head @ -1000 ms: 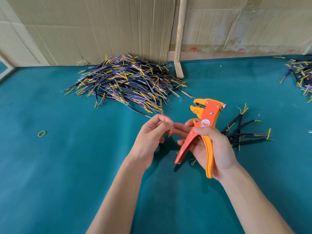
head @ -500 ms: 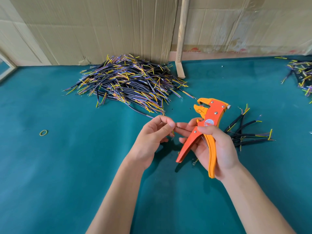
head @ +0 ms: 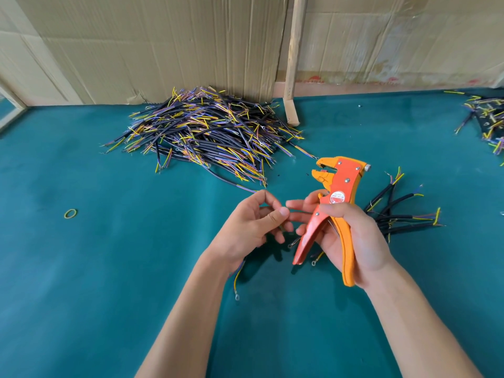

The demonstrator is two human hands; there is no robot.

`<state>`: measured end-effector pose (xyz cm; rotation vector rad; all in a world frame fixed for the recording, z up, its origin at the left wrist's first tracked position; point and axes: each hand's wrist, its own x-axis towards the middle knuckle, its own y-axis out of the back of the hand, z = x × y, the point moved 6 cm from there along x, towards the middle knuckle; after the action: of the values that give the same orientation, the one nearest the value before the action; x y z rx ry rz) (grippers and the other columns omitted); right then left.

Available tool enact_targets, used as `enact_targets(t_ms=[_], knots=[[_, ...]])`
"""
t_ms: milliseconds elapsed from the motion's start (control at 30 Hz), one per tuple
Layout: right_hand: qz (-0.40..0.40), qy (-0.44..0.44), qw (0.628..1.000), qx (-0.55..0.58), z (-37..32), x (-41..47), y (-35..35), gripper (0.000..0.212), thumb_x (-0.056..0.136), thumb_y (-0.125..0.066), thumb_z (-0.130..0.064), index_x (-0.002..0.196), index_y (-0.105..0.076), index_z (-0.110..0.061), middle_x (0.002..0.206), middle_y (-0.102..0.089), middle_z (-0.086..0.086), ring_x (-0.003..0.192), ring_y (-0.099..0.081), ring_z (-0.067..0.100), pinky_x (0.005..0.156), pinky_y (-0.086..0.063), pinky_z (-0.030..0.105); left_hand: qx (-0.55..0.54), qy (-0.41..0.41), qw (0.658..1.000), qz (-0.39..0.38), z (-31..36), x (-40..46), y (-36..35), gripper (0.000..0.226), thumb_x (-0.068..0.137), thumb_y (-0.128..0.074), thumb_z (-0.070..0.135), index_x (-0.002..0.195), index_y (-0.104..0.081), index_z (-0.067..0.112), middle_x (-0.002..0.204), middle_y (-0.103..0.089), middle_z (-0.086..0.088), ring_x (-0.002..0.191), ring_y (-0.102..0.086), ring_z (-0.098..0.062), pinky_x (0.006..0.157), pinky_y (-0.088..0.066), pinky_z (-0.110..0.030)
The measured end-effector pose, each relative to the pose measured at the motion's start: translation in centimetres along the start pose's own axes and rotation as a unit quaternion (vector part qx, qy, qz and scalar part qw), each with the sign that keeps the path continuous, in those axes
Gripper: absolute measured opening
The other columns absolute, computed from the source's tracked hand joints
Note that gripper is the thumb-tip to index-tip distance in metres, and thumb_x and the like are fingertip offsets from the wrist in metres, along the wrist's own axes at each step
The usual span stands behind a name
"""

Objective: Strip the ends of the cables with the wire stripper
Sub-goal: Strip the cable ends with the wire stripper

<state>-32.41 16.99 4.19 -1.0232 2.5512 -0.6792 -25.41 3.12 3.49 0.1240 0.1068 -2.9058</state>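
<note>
Head view: the right hand (head: 351, 236) grips the wire stripper (head: 331, 211) upright, jaws facing left toward the left hand (head: 251, 227), just beside it, which pinches a thin cable (head: 236, 274) trailing down under the wrist, its end level below the jaws.

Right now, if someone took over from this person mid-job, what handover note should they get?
Right hand: grips the orange wire stripper by its handles, head up, nothing between its blades.
Left hand: fingers curled round a thin cable, whose ring-terminal end hangs below the wrist.
Big cable pile lies at the back of the green table; a small cable bunch lies right of the stripper; more cables at the far right edge.
Done: cannot tell which pile is finished.
Left: feed the held cable's end into the stripper, squeeze, then carry on through the pile.
</note>
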Motion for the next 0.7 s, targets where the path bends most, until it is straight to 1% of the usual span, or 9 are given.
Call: enact_targets(t_ms=[67,133,233,333,400,500,600,700], knots=[[-0.006,-0.007,1.000,0.000,0.08,0.06,-0.06,0.024,0.084,-0.059,-0.015,0.105,-0.056,-0.003,0.120,-0.070,0.030,0.104,-0.071,0.039,0.075,-0.059,0.035,0.012,0.003,1.000,0.006,-0.02,-0.04,0.01,0.014,0.099,-0.064,0.019,0.093,-0.052,0.013,0.075,-0.069,-0.001,0.052,-0.051,-0.010,0.046,-0.033,-0.014],[-0.014,-0.018,1.000,-0.004,0.23,0.08,-0.23,0.031,0.080,-0.065,-0.017,0.105,-0.056,-0.003,0.119,-0.069,0.031,0.105,-0.070,0.039,0.074,-0.059,0.035,0.005,0.007,1.000,0.008,-0.05,-0.07,0.05,0.013,0.099,-0.063,0.018,0.098,-0.052,0.011,0.074,-0.068,-0.003,0.051,-0.044,-0.010,0.048,-0.034,-0.013],[-0.024,-0.029,0.999,-0.011,0.47,-0.01,-0.53,0.038,0.073,-0.070,-0.025,0.103,-0.060,-0.003,0.117,-0.070,0.030,0.103,-0.071,0.037,0.074,-0.059,0.036,-0.006,0.019,1.000,-0.006,0.05,-0.31,-0.15,0.012,0.101,-0.060,0.017,0.104,-0.050,0.010,0.073,-0.063,-0.001,0.053,-0.044,-0.007,0.049,-0.034,-0.012],[-0.021,-0.036,0.999,-0.001,0.61,-0.04,-0.60,0.035,0.074,-0.071,-0.026,0.101,-0.063,-0.005,0.115,-0.070,0.030,0.102,-0.071,0.037,0.075,-0.060,0.036,0.001,0.026,0.999,-0.024,0.18,-0.49,-0.38,0.013,0.100,-0.062,0.016,0.104,-0.051,0.011,0.073,-0.059,0.002,0.056,-0.048,-0.003,0.051,-0.035,-0.010],[-0.017,-0.040,0.999,0.004,0.72,-0.04,-0.58,0.027,0.077,-0.069,-0.023,0.098,-0.065,-0.007,0.112,-0.071,0.030,0.101,-0.071,0.037,0.077,-0.060,0.036,0.010,0.034,0.999,-0.035,0.26,-0.52,-0.55,0.021,0.090,-0.066,0.021,0.103,-0.052,0.012,0.069,-0.057,0.006,0.054,-0.045,-0.003,0.050,-0.034,-0.010],[-0.004,-0.044,0.999,0.015,0.87,0.04,-0.55,0.019,0.079,-0.065,-0.021,0.093,-0.067,-0.009,0.104,-0.073,0.026,0.099,-0.072,0.037,0.076,-0.060,0.035,0.023,0.041,0.998,-0.040,0.25,-0.42,-0.50,0.023,0.078,-0.060,0.022,0.097,-0.052,0.013,0.062,-0.055,0.011,0.055,-0.042,-0.005,0.050,-0.033,-0.011],[0.005,-0.041,0.998,0.037,0.76,0.12,-0.50,0.019,0.082,-0.061,-0.020,0.096,-0.063,-0.007,0.097,-0.072,0.025,0.095,-0.073,0.037,0.076,-0.061,0.035,0.014,0.029,0.998,-0.046,0.25,-0.38,-0.46,0.017,0.077,-0.059,0.015,0.092,-0.053,0.013,0.066,-0.060,0.005,0.053,-0.041,-0.005,0.050,-0.033,-0.013],[0.020,-0.037,0.998,0.055,0.65,0.14,-0.40,0.021,0.083,-0.059,-0.020,0.097,-0.062,-0.005,0.092,-0.072,0.023,0.091,-0.074,0.035,0.076,-0.061,0.035,0.022,0.017,0.999,-0.037,0.16,-0.32,-0.25,0.013,0.077,-0.062,0.014,0.089,-0.056,0.013,0.069,-0.064,0.001,0.055,-0.041,-0.008,0.051,-0.032,-0.017]])
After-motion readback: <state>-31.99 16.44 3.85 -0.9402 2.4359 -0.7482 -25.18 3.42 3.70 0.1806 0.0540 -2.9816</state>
